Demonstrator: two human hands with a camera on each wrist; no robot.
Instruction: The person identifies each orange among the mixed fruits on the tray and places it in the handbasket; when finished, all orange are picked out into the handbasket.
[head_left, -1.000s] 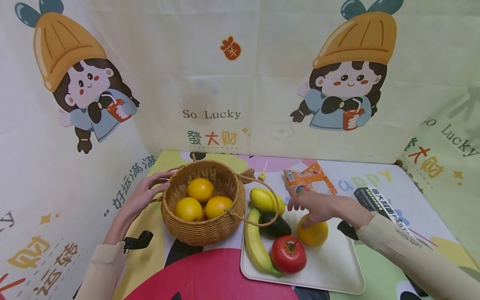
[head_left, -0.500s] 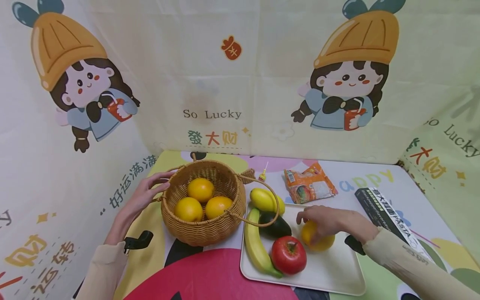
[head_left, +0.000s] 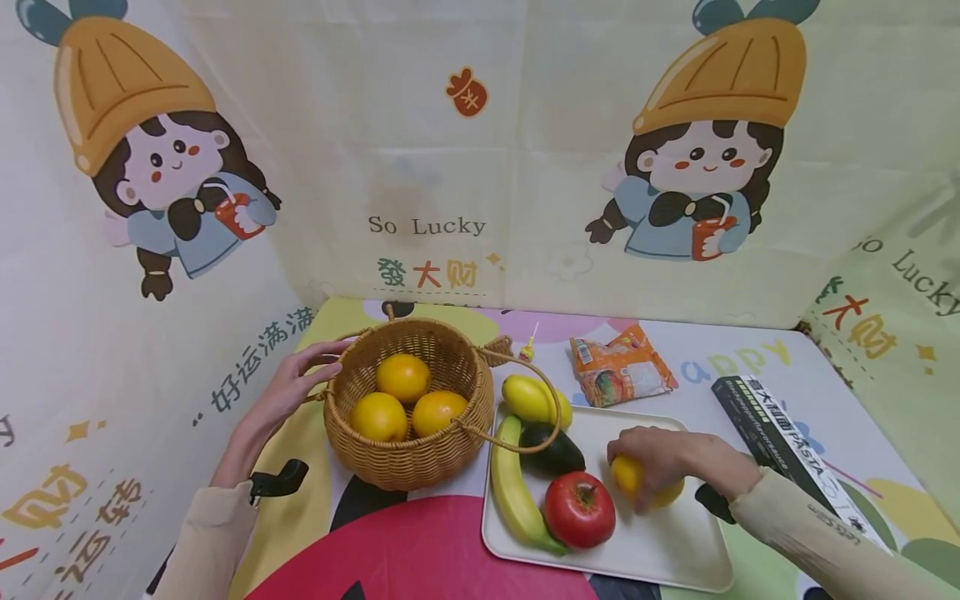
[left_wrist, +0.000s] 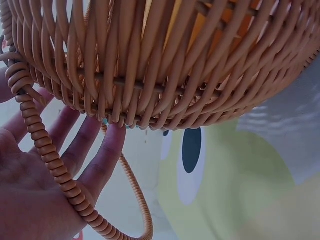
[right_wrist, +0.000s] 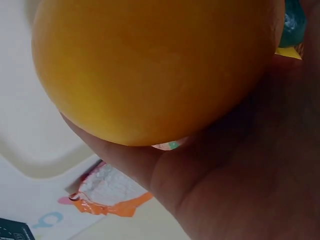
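My right hand (head_left: 660, 462) grips an orange (head_left: 628, 473) over the right part of the white tray (head_left: 675, 550). In the right wrist view the orange (right_wrist: 150, 70) fills the palm, with fingers curved round it. My left hand (head_left: 288, 387) touches the left rim of a wicker basket (head_left: 408, 462) with nearly straight fingers. Seen from the left wrist, the fingertips meet the woven edge and a wrapped handle (left_wrist: 52, 160) crosses the palm. Inside the basket lie three oranges (head_left: 403, 377).
On the tray are a red apple (head_left: 579, 510), a banana (head_left: 517, 492) and a dark green avocado (head_left: 551, 450). A lemon (head_left: 534, 398) lies by its back-left corner. Behind are an orange snack packet (head_left: 622, 367) and a lollipop (head_left: 528, 350); a pasta box (head_left: 787, 454) lies at right.
My right hand has come down over the orange and closed round it. Hand and orange have shifted right and nearer, away from the apple. The left hand stays on the basket.
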